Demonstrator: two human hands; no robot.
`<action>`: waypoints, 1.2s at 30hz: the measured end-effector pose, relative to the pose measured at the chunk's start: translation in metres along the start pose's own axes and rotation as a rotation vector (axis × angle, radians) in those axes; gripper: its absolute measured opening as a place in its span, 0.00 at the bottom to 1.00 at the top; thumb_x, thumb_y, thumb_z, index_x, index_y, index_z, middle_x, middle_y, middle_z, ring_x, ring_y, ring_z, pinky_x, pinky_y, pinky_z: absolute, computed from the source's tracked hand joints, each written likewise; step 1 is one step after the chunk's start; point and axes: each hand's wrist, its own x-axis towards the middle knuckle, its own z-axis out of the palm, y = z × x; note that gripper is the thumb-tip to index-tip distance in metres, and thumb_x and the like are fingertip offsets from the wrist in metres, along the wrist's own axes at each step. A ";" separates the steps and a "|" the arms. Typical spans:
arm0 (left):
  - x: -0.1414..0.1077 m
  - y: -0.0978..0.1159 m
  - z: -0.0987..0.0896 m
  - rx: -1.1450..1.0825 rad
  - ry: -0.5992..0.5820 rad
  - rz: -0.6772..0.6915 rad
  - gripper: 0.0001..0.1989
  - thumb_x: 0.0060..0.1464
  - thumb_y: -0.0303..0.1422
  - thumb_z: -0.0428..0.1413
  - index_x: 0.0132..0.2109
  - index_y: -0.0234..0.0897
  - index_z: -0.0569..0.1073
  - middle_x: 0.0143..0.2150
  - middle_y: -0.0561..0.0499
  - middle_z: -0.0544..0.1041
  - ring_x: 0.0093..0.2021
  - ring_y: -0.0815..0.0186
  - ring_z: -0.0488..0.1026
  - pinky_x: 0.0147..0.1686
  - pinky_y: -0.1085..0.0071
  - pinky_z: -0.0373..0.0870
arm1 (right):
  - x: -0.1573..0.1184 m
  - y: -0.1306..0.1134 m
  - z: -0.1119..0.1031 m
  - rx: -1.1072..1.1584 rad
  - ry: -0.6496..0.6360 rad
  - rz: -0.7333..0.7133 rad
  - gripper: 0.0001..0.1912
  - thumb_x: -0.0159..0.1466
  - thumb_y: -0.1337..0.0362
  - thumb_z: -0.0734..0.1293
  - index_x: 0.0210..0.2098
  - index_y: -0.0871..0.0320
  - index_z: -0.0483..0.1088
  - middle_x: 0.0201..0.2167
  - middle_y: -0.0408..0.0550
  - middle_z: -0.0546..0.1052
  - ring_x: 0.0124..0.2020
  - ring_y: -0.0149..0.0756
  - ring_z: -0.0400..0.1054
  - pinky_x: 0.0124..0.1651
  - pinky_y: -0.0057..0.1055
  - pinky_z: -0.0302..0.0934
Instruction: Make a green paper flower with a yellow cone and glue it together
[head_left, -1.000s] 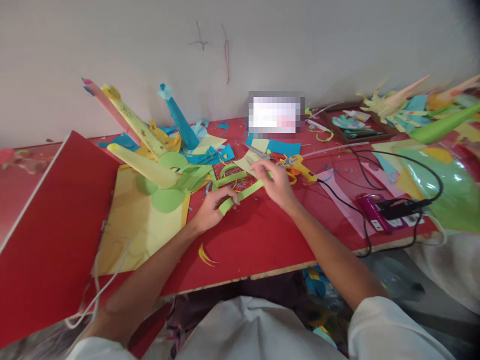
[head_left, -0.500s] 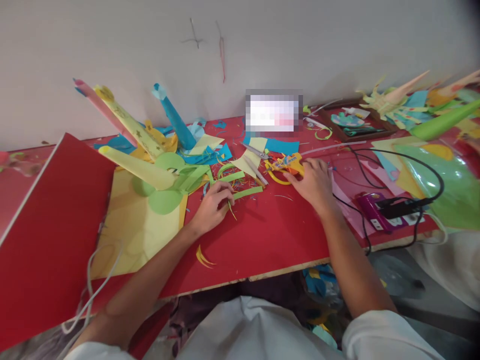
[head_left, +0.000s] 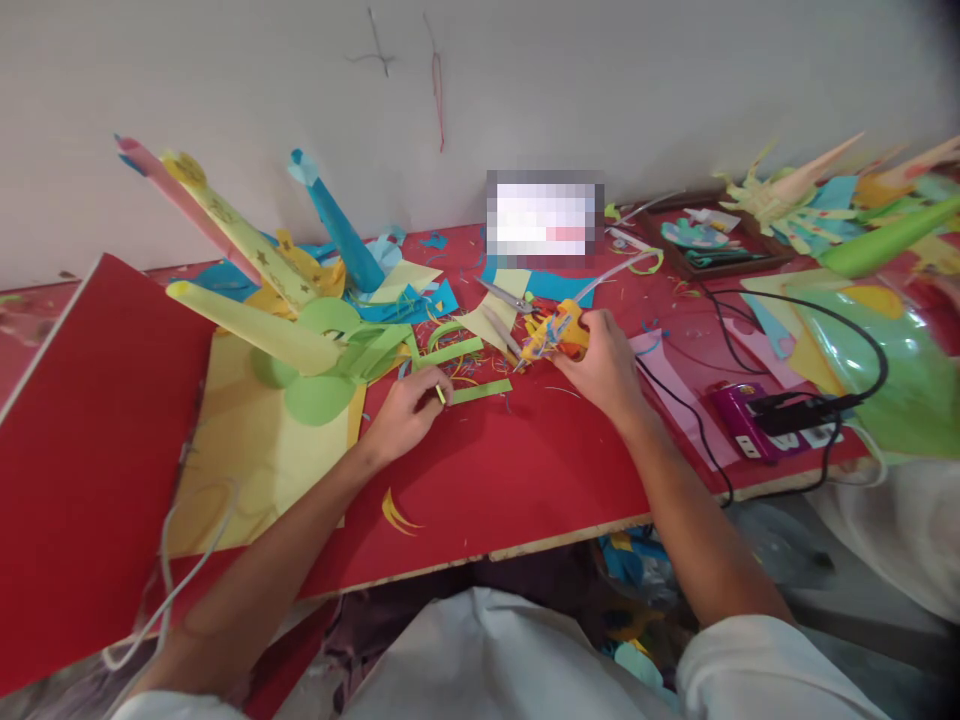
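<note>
My left hand [head_left: 409,412] is closed on a small green paper strip [head_left: 441,395], left of centre over the red table [head_left: 510,480]. My right hand [head_left: 606,368] grips a yellow-orange glue gun [head_left: 574,328], whose front end points left over the paper scraps. Just beyond my left hand lie flat green strips [head_left: 484,390] and a heap of thin coloured shreds [head_left: 469,365]. Grey scissors [head_left: 504,294] rest behind the glue gun. To the left stands a pale yellow paper cone [head_left: 247,325] with green round petals [head_left: 319,398] at its base.
Blue [head_left: 341,235], patterned yellow and pink paper cones stand at the back left. A red board [head_left: 90,450] leans at left. Black cables run round a purple box [head_left: 739,415] at right. A brown tray [head_left: 765,262] and blurred screen [head_left: 544,220] stand behind.
My right hand has lifted the glue gun and drawn it slightly left, with its clear stick now raised behind. My left hand has turned the green strip. The camera view has shifted slightly.
</note>
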 end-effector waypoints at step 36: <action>0.001 -0.001 0.001 0.056 -0.010 -0.056 0.10 0.52 0.22 0.50 0.35 0.39 0.74 0.36 0.51 0.79 0.39 0.62 0.75 0.42 0.67 0.71 | 0.001 -0.012 -0.006 0.077 -0.122 -0.169 0.08 0.69 0.69 0.67 0.45 0.51 0.67 0.51 0.56 0.77 0.55 0.55 0.71 0.59 0.50 0.65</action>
